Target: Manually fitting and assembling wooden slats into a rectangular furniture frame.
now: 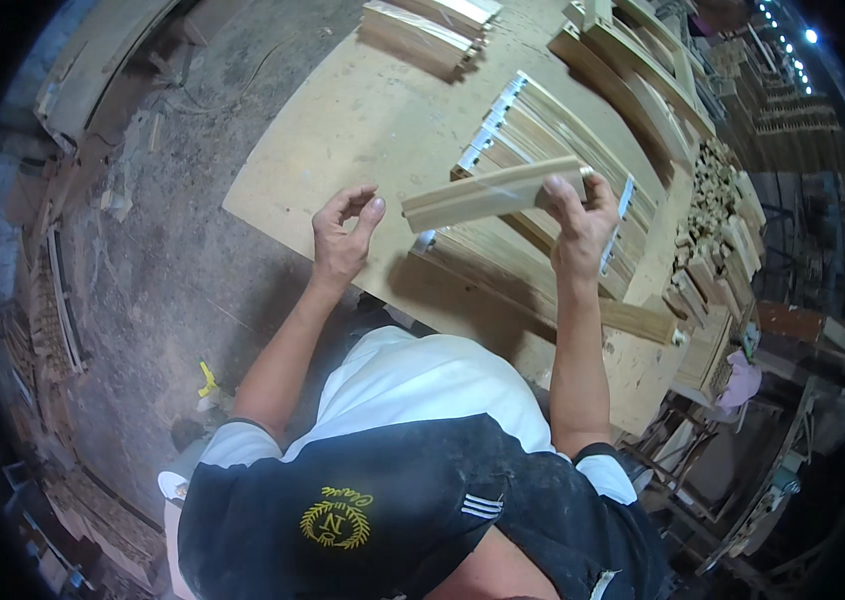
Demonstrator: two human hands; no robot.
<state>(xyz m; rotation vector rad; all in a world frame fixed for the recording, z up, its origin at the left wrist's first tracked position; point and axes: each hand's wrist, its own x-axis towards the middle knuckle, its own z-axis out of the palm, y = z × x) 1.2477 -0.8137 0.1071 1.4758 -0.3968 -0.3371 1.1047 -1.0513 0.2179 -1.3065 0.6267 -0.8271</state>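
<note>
My right hand [583, 225] grips one end of a short, pale wooden board [488, 195] with a moulded edge, thumb on its face. The board is raised at a slant over a row of similar wooden pieces [493, 260] lying side by side on the worktable [313, 150]. Beyond the board's free end, my left hand [345, 240] is held up with its fingers bent and the thumb apart. Nothing is in it, and it does not touch the board. Whitish strips [491, 125] run across the ends of the laid-out pieces.
A bundle of wooden pieces [423, 35] lies at the table's far edge. Long timber frame parts [633, 75] rest at the far right. A pile of small offcuts [713, 200] and a pink cloth [740, 382] are on the right. Concrete floor [173, 210] extends to the left.
</note>
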